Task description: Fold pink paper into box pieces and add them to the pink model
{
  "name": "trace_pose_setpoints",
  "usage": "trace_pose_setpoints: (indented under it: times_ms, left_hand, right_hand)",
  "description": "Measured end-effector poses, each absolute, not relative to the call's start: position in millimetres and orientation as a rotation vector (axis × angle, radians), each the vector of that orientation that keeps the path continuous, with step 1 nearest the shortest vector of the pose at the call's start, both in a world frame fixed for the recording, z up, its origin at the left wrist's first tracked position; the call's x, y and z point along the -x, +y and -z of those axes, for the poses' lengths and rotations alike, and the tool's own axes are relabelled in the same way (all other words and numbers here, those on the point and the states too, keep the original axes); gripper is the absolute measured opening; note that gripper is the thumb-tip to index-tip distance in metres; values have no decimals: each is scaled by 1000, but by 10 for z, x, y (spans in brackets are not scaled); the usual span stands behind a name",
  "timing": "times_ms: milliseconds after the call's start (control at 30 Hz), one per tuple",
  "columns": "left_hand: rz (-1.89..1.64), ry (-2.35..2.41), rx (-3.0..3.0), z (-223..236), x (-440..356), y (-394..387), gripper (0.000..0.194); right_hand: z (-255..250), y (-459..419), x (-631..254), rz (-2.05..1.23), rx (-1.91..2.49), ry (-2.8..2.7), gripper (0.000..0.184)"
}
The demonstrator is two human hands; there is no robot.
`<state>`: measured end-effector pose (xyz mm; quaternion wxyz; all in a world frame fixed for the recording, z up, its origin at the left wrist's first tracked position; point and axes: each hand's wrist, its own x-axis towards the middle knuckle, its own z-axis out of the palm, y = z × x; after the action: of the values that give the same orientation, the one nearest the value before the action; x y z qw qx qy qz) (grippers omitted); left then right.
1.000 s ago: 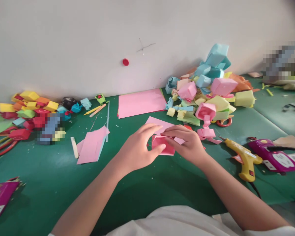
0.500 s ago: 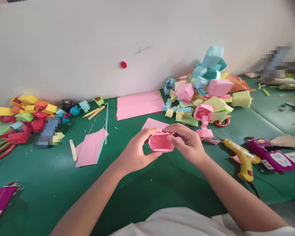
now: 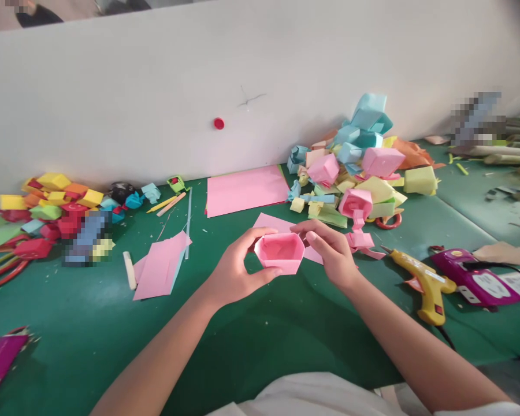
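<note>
Green tabletop (image 3: pixel 260 335) — pink-topped paper stack (image 3: pixel 248 190), yellow glue gun (image 3: pixel 432 294), left heap (image 3: pixel 54 199) and right heap (image 3: pixel 350 152) of folded paper

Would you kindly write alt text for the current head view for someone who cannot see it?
A person's left hand holds an open pink folded-paper box over a green tabletop, the right hand close beside it. Beyond lie stacked paper sheets and multicoloured folded-paper heaps; a yellow glue gun lies at right.
</note>
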<state>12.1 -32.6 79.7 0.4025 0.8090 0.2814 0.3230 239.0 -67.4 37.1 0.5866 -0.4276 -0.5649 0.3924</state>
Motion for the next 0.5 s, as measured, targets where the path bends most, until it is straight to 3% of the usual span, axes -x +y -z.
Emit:
trace_pose_setpoints:
  times_ms: [267,500]
  left_hand:
    - [-798,824,-2053,-607,40,-328,56]
    - [-815,1444,-2150,-306,745,-179,42]
  right_hand:
    - [-205,-570,-2413,-821,1157,-1412,23]
    - [-64,-483,-2380,-563,1289,-1802,19]
